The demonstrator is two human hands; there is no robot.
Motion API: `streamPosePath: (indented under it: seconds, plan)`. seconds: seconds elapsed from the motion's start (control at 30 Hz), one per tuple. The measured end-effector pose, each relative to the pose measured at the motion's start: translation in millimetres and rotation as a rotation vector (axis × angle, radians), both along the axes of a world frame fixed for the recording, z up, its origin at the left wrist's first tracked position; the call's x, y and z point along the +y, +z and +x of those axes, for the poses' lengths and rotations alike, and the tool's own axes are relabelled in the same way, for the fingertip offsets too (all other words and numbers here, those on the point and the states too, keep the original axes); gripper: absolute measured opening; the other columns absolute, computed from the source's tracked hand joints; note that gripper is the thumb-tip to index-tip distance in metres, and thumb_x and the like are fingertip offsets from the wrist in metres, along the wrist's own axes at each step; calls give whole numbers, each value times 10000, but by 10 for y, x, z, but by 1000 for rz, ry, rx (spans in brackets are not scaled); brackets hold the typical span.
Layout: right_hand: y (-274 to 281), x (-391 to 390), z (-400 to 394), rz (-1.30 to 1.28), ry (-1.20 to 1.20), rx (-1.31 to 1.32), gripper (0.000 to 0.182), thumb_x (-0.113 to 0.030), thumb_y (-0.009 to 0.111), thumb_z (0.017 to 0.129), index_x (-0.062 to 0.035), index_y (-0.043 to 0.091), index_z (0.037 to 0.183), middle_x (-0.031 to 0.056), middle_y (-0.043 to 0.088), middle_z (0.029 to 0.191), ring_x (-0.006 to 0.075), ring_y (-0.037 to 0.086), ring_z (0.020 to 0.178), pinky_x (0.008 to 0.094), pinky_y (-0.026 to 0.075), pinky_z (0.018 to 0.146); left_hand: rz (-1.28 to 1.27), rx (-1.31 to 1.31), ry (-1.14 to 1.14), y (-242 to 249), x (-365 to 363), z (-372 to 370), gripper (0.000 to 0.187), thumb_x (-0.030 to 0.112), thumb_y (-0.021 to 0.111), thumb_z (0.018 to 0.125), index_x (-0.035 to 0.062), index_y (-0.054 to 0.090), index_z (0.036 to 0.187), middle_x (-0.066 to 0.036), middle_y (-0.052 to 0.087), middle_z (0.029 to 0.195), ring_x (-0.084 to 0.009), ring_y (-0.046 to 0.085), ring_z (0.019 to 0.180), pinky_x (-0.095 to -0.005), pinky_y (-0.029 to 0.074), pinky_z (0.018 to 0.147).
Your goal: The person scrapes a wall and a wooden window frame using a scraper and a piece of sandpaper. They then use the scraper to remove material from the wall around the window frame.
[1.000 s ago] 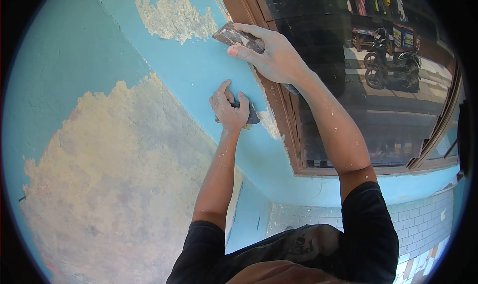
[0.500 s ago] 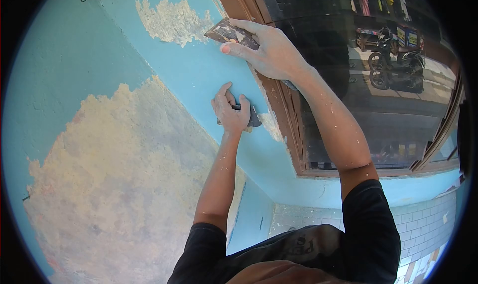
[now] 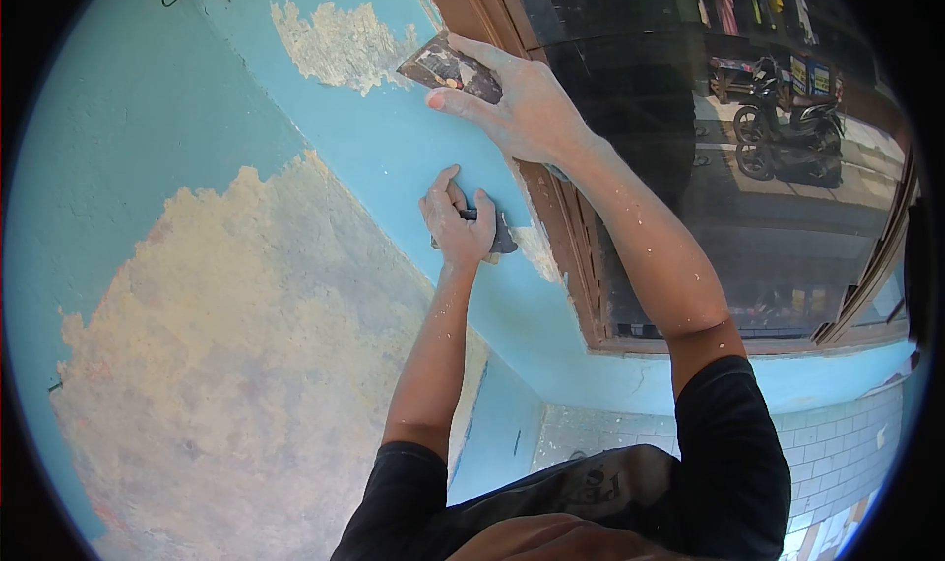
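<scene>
My right hand (image 3: 536, 108) grips a scraper (image 3: 448, 67) with a wide, dark blade crusted with pale residue. The blade's corner is by the lower right edge of a rough patch of peeled paint (image 3: 340, 47) on the light blue wall (image 3: 394, 138). Lower down, my left hand (image 3: 458, 224) is curled around a dark, flat-bladed scraper (image 3: 502, 234), whose handle is mostly hidden by the fingers. Both hands look dusty with pale powder.
A brown window frame (image 3: 551, 197) runs along the right of the blue strip, around dark glass (image 3: 640, 256) reflecting a motorbike (image 3: 783, 118). A large bare plaster area (image 3: 246, 364) covers the left wall. Whitish tiles (image 3: 827, 448) show at lower right.
My right hand and its scraper have shifted slightly left, toward the peeled patch. The left hand has stayed almost still.
</scene>
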State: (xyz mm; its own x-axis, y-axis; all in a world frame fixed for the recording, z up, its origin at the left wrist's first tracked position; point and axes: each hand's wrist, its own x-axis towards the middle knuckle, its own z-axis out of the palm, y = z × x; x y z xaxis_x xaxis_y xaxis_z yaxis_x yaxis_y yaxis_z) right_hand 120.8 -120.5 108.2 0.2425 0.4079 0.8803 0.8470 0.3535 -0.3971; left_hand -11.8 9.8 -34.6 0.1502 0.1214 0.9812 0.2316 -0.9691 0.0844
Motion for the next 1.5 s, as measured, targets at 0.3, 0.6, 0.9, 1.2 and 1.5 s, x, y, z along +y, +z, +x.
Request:
streamPosePath:
  seconds: [0.3, 0.6, 0.9, 1.2, 1.5]
  plan:
    - [167, 56, -19, 27, 50, 42, 967, -760, 662, 857, -45, 542, 1497, 232, 690, 1303, 354, 688, 1181, 441, 539, 1020, -8, -6, -3, 28, -6, 9, 489, 73, 670, 809, 27, 578, 1288, 11, 450, 716, -181, 422, 691, -376, 351, 753]
    - [289, 24, -19, -8, 39, 26, 981, -786, 661, 835, -54, 565, 1481, 221, 712, 1261, 345, 705, 1145, 417, 547, 1003, -32, 11, -20, 34, -19, -7, 487, 68, 653, 834, 43, 566, 1313, 3, 436, 719, -195, 400, 723, -380, 347, 757]
    - [342, 8, -67, -18, -34, 17, 1066, -833, 645, 804, -42, 521, 1508, 240, 712, 1248, 368, 713, 1132, 444, 540, 1033, -72, 48, -21, 39, -32, -37, 503, 56, 672, 842, 46, 559, 1331, -9, 445, 739, -201, 409, 762, -381, 364, 759]
    - [495, -14, -7, -5, 37, 18, 1088, -864, 625, 791, -45, 534, 1502, 232, 736, 1170, 346, 730, 1074, 447, 562, 990, -48, 28, -16, 39, -13, -4, 497, 70, 678, 825, 35, 567, 1309, 5, 445, 724, -183, 418, 716, -372, 362, 761]
    - [618, -2, -19, -10, -72, -50, 976, -808, 630, 846, -78, 569, 1490, 228, 757, 979, 273, 755, 870, 387, 592, 807, -34, 13, -6, 44, -19, -5, 492, 80, 685, 810, 25, 574, 1286, 23, 447, 708, -161, 421, 659, -362, 355, 763]
